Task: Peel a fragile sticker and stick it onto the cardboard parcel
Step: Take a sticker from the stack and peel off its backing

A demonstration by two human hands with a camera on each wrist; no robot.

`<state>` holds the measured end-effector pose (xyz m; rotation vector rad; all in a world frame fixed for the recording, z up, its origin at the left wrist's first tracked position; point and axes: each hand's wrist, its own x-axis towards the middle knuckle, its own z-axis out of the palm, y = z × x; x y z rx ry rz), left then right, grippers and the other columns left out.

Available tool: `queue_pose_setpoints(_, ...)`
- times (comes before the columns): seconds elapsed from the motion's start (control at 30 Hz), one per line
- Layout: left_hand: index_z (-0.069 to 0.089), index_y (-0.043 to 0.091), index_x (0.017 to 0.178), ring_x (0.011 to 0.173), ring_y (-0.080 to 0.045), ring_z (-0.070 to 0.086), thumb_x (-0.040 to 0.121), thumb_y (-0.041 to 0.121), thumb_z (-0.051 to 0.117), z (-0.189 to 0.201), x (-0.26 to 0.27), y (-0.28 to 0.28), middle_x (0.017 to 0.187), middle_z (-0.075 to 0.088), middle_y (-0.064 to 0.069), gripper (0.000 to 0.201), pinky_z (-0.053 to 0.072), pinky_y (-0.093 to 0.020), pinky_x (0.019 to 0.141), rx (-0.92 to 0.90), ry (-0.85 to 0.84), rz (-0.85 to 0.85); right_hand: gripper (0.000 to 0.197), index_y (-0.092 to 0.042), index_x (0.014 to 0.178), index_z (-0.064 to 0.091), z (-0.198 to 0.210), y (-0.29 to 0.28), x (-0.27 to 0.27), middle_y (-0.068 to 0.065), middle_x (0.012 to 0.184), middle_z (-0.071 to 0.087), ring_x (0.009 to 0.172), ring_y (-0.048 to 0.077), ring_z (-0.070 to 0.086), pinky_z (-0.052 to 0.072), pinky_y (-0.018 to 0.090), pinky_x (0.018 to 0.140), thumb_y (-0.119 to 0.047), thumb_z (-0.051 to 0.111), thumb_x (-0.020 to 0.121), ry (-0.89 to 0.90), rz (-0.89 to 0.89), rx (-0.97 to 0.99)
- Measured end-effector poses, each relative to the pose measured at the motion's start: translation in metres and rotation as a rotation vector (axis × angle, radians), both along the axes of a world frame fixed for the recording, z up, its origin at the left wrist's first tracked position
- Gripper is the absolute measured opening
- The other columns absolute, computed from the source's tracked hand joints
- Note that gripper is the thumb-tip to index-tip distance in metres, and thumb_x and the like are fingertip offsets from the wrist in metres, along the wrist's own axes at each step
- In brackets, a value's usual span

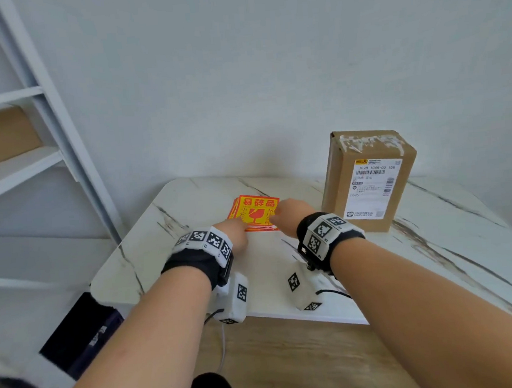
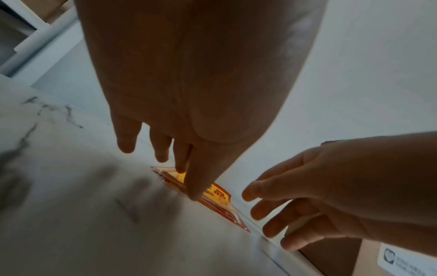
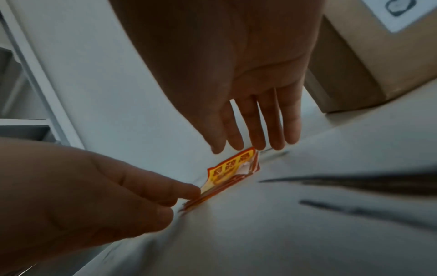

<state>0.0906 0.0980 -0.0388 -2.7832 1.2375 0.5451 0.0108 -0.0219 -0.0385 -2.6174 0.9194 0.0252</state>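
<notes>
A small stack of red and yellow fragile stickers [image 1: 256, 212] lies on the white marble table [image 1: 149, 257]. My left hand [image 1: 236, 229] is at its near left edge. In the left wrist view its thumb and forefinger [image 2: 187, 175] pinch the top sticker sheet [image 3: 230, 166], which stands tilted up off the stack. My right hand [image 1: 288, 216] hovers at the stack's right side with straight fingers [image 3: 257, 138], tips at the raised sheet's far edge. The brown cardboard parcel [image 1: 333, 184] with a white shipping label stands upright to the right.
A white shelf frame [image 1: 42, 97] stands at the left with a cardboard box [image 1: 2, 137] on it. A dark bag [image 1: 78, 330] lies on the floor below the table's left corner. The wall runs close behind the table.
</notes>
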Motion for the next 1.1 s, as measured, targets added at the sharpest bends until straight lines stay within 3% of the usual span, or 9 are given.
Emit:
queue_pose_setpoints(0.1, 0.031, 0.008, 0.149, 0.141, -0.029, 0.037, 0.098, 0.004, 0.035, -0.001, 0.002, -0.002, 0.155, 0.033, -0.012, 0.051, 0.032, -0.036, 0.113, 0.014, 0.029, -0.015, 0.027, -0.008, 0.091, 0.058, -0.009, -0.004, 0.008, 0.01, 0.092, 0.06, 0.085, 0.026, 0.057, 0.046, 0.033, 0.074, -0.031, 0.046, 0.097, -0.018, -0.103, 0.03)
queue_pose_setpoints(0.3, 0.047, 0.009, 0.141, 0.132, -0.03, 0.047, 0.095, -0.001, 0.033, 0.003, 0.007, -0.001, 0.145, 0.047, -0.016, 0.049, 0.038, -0.035, 0.109, -0.027, 0.043, -0.047, 0.019, -0.011, 0.083, 0.057, -0.023, -0.008, 0.018, 0.007, 0.084, 0.06, 0.086, 0.027, 0.061, 0.051, 0.035, 0.075, -0.028, 0.053, 0.089, -0.027, -0.171, -0.004)
queue_pose_setpoints(0.4, 0.05, 0.01, 0.139, 0.133, -0.03, 0.046, 0.095, -0.002, 0.032, 0.002, 0.01, -0.001, 0.146, 0.045, -0.017, 0.049, 0.037, -0.036, 0.111, -0.065, 0.061, -0.025, 0.014, -0.011, 0.088, 0.06, -0.026, -0.006, 0.022, 0.008, 0.087, 0.061, 0.1, 0.031, 0.063, 0.052, 0.035, 0.077, -0.023, 0.055, 0.083, -0.056, -0.198, 0.021)
queue_pose_setpoints(0.53, 0.057, 0.007, 0.134, 0.131, -0.027, 0.049, 0.096, 0.006, 0.039, 0.003, 0.011, -0.002, 0.143, 0.052, -0.011, 0.041, 0.037, -0.034, 0.111, -0.11, 0.126, 0.023, 0.028, -0.011, 0.102, 0.066, -0.028, -0.001, 0.022, 0.011, 0.102, 0.068, 0.103, 0.031, 0.061, 0.055, 0.039, 0.086, -0.02, 0.052, 0.08, -0.105, -0.226, 0.086)
queue_pose_setpoints(0.6, 0.063, 0.007, 0.127, 0.126, -0.026, 0.054, 0.096, 0.015, 0.047, 0.005, 0.011, -0.003, 0.135, 0.06, -0.01, 0.036, 0.041, -0.032, 0.107, -0.192, 0.178, 0.079, 0.03, -0.012, 0.105, 0.066, -0.027, 0.001, 0.021, 0.011, 0.105, 0.068, 0.105, 0.031, 0.06, 0.054, 0.04, 0.088, -0.021, 0.052, 0.079, -0.125, -0.223, 0.099)
queue_pose_setpoints(0.7, 0.073, 0.011, 0.113, 0.117, -0.025, 0.061, 0.092, 0.012, 0.052, 0.006, 0.015, -0.002, 0.121, 0.069, -0.009, 0.029, 0.045, -0.035, 0.104, -0.39, 0.202, 0.181, 0.03, -0.015, 0.11, 0.065, -0.027, -0.001, 0.021, 0.009, 0.109, 0.066, 0.106, 0.03, 0.059, 0.053, 0.041, 0.091, -0.019, 0.052, 0.082, -0.128, -0.193, 0.089)
queue_pose_setpoints(0.8, 0.069, 0.018, 0.119, 0.12, -0.026, 0.058, 0.092, 0.005, 0.044, 0.005, 0.021, 0.0, 0.132, 0.062, -0.005, 0.039, 0.045, -0.035, 0.103, -0.46, 0.044, 0.238, 0.026, -0.018, 0.105, 0.069, -0.029, -0.004, 0.019, 0.008, 0.108, 0.067, 0.104, 0.029, 0.059, 0.054, 0.042, 0.091, -0.017, 0.053, 0.085, -0.117, -0.152, 0.083)
queue_pose_setpoints(0.93, 0.058, 0.01, 0.133, 0.127, -0.028, 0.054, 0.095, 0.008, 0.042, 0.001, 0.029, -0.001, 0.139, 0.056, -0.011, 0.041, 0.043, -0.034, 0.103, -0.303, -0.017, 0.241, 0.021, -0.02, 0.099, 0.074, -0.032, -0.009, 0.018, 0.006, 0.105, 0.068, 0.104, 0.028, 0.06, 0.053, 0.041, 0.093, -0.018, 0.057, 0.086, -0.133, -0.143, 0.099)
queue_pose_setpoints(1.1, 0.065, 0.013, 0.125, 0.12, -0.028, 0.058, 0.092, 0.007, 0.053, -0.001, 0.033, -0.005, 0.133, 0.061, -0.009, 0.035, 0.047, -0.035, 0.099, -0.375, -0.012, 0.276, 0.016, -0.019, 0.094, 0.075, -0.035, -0.012, 0.019, 0.005, 0.105, 0.068, 0.106, 0.026, 0.06, 0.053, 0.043, 0.094, -0.018, 0.062, 0.085, -0.162, -0.161, 0.141)
